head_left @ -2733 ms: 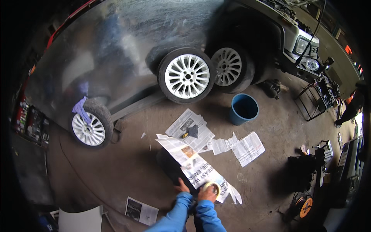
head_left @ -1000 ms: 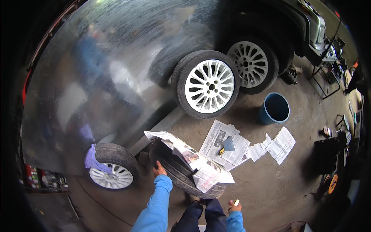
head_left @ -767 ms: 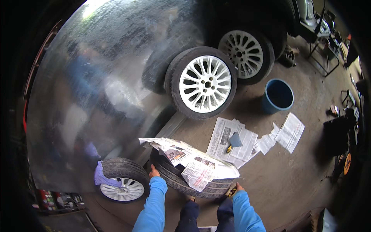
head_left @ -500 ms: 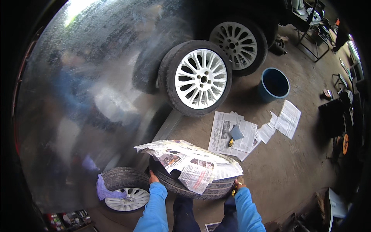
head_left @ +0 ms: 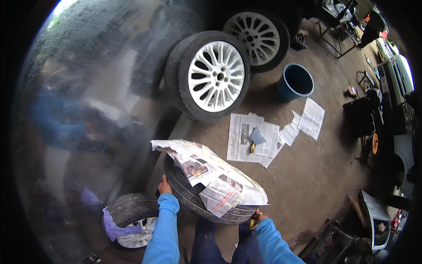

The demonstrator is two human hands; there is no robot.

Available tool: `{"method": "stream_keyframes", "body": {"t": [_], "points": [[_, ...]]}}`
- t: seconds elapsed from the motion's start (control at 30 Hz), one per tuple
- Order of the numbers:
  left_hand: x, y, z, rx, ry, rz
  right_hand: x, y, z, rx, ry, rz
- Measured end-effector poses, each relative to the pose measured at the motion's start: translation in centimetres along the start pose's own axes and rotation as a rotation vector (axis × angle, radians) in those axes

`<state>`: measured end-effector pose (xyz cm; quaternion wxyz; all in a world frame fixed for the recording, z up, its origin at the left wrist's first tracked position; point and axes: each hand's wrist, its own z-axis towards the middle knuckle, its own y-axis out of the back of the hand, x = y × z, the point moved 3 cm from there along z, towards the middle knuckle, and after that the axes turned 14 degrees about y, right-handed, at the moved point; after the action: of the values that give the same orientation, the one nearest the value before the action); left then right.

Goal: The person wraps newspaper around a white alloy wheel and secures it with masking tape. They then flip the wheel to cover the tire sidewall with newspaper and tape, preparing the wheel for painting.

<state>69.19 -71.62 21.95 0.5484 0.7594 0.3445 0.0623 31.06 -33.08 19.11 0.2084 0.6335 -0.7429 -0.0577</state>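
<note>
Brown floor (head_left: pixel 307 180); tyre (head_left: pixel 188 196), long axis slanting down rightward; left grip (head_left: pixel 165 185) clasps it, right grip (head_left: pixel 260 216) touching, closure unclear.

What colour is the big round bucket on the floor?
The round, open-topped, plastic-looking bucket is blue; the head view shows it best.

Rows of dense print, small pictures and a reddish block of type cover the newspaper (head_left: pixel 215 165) over the tyre (head_left: pixel 184 194). The newspaper spread (head_left: pixel 237 145) on the floor bears a headline, columns and a dark picture. Finer lines fill the loose sheet (head_left: pixel 311 118) beyond, seemingly too small to read.
</note>
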Motion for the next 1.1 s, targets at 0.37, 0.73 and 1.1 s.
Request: {"method": "stream_keyframes", "body": {"t": [0.37, 0.73, 1.1], "points": [[-8.6, 0.3, 5.5, 0.31, -0.041, -0.06, -7.6, -17.5, -10.7, 0.042, -0.593, 1.088], [-16.2, -2.5, 10.9, 0.501, -0.179, 0.115, -1.1, -29.9, -16.1, 0.491, -0.43, 1.422], [3.8, 4.6, -0.4, 0.148, -0.078, -0.146, 1.6, -33.0, -15.6, 0.67, -0.177, 1.074]]}}
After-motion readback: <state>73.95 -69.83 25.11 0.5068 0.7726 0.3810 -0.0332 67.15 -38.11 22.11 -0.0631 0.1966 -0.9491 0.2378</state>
